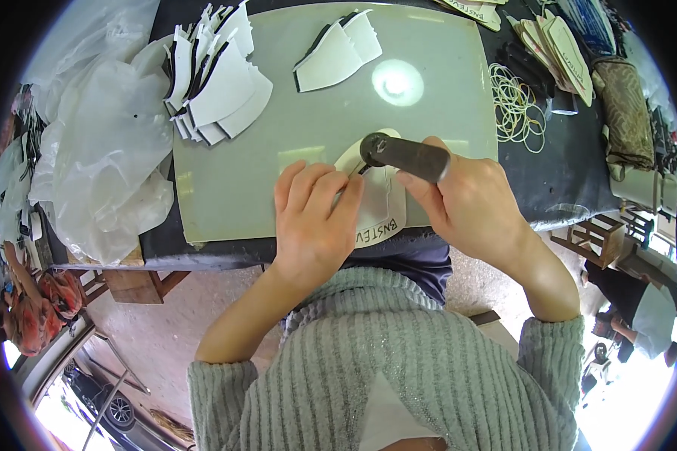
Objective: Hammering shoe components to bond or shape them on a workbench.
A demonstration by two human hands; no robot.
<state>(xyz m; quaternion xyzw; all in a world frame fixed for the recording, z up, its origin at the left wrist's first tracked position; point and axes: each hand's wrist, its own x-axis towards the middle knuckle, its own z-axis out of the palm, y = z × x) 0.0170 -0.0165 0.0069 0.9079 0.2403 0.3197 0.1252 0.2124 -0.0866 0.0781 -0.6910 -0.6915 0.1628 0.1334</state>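
My right hand (470, 197) is closed around a dark hammer (412, 158), whose rounded end is over the upper part of a cream pattern piece (380, 214). This piece has dark lettering and a line drawn along it, and it lies on the grey-green board (241, 192) in front of me. My left hand (316, 218) holds the piece down from its left side, fingers bent, their tips near the hammer's end. By those fingertips a short black edge (363, 170) shows; the fingers and hammer hide most of it.
White cut pieces with black edges (222, 94) are piled at the board's far left, with a smaller group (338, 56) farther back. Clear plastic sheeting (101, 150) covers the table's left. At the right are coiled pale cord (515, 109), stacked cream patterns (560, 56) and a rolled patterned cloth (624, 113).
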